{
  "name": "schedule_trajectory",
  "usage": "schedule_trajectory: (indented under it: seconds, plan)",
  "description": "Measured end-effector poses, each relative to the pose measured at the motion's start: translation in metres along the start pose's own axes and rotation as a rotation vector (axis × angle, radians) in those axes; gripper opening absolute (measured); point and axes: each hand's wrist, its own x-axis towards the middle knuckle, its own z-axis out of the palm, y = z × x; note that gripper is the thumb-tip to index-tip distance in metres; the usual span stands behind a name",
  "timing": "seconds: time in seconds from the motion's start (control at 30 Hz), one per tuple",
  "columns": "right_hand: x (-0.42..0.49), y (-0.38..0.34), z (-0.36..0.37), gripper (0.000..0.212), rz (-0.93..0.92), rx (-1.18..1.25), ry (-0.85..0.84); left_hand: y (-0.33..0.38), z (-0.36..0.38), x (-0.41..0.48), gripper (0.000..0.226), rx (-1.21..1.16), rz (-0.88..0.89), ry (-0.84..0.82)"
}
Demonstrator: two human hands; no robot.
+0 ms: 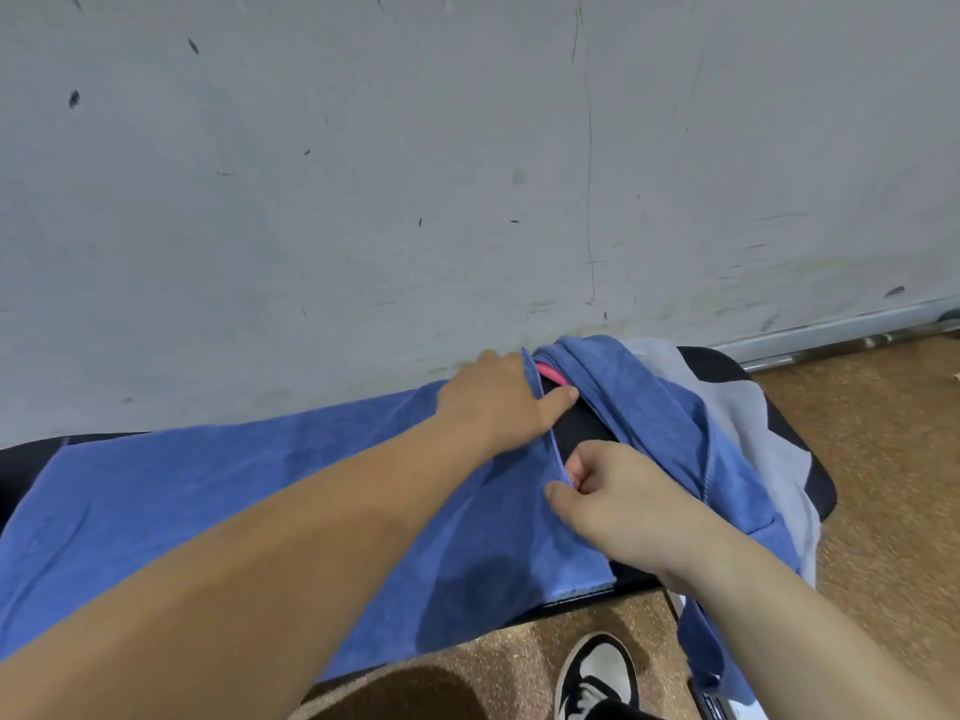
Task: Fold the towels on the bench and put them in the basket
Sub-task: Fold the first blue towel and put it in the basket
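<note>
A blue towel (218, 491) lies spread flat along the black bench (810, 485). My left hand (498, 402) grips its right edge near the far corner, thumb under the hem. Closer to me, my right hand (618, 501) pinches the same stitched edge between thumb and fingers. To the right lies a heap of towels: a second blue towel (649, 407), a pale grey towel (727, 407) beneath it, and a sliver of a pink towel (550, 374) showing at the back. No basket is in view.
A scuffed grey wall (467, 174) rises directly behind the bench. Speckled brown floor (883, 459) surrounds it, with a metal bar (831, 350) along the wall base at right. My black-and-white shoe (597, 672) stands below the bench's front edge.
</note>
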Motion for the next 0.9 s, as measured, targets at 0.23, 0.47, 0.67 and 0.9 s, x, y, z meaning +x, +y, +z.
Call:
schedule_trajectory:
  seconds: [0.23, 0.47, 0.67, 0.9]
  plan:
    - [-0.015, -0.002, -0.015, 0.02, -0.043, -0.043, 0.087, 0.002, 0.0, 0.014, 0.018, -0.114, -0.171, -0.057]
    - [-0.032, -0.022, -0.029, 0.019, -0.13, 0.192, 0.362, 0.033, -0.006, 0.012, 0.022, -0.958, -0.192, -0.01]
    - [-0.06, -0.05, -0.032, 0.023, -0.198, 0.253, 0.217, 0.016, -0.044, -0.003, 0.019, -1.065, -0.151, 0.098]
    - [-0.047, -0.091, 0.034, 0.019, -0.269, 0.113, 0.006, -0.088, -0.086, -0.045, 0.03, -0.833, -0.25, 0.168]
